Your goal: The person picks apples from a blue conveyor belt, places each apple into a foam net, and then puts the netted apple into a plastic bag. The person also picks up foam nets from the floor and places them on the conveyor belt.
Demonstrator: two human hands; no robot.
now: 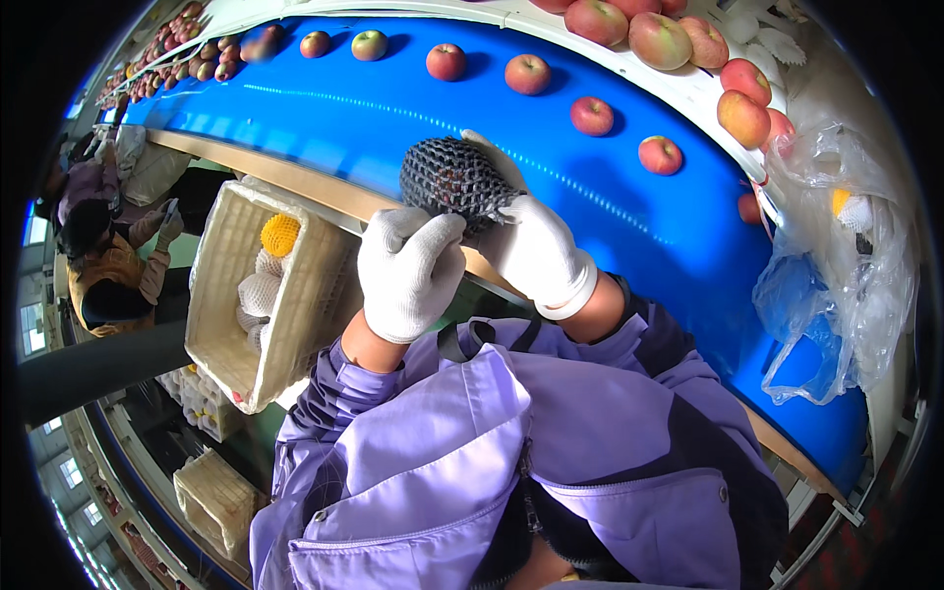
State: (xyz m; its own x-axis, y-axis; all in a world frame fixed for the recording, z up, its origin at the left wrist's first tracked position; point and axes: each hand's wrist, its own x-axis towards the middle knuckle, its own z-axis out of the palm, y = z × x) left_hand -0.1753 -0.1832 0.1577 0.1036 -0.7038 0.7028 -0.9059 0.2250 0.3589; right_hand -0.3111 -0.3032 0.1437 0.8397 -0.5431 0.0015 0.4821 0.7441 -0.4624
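A black foam net sleeve (pixel 450 181) is between my two white-gloved hands, above the near edge of the blue conveyor belt (pixel 354 125). Reddish skin, apparently an apple's, shows through its mesh. My right hand (pixel 538 247) cups the sleeve from the right, fingers behind it and thumb at its gathered lower end. With thumb and fingertips together, my left hand (pixel 409 273) grips the sleeve's lower edge; the fingertips are partly hidden. Single apples lie spaced along the belt beyond, among them a red apple (pixel 592 116) and another apple (pixel 660 155).
Left of my hands, a lined plastic crate (pixel 214 295) holds apples in white nets and a yellow net (pixel 280 234). A clear plastic bag (pixel 848 295) hangs at the right. More apples (pixel 660 40) line the far ledge. A person (pixel 114 258) is at far left.
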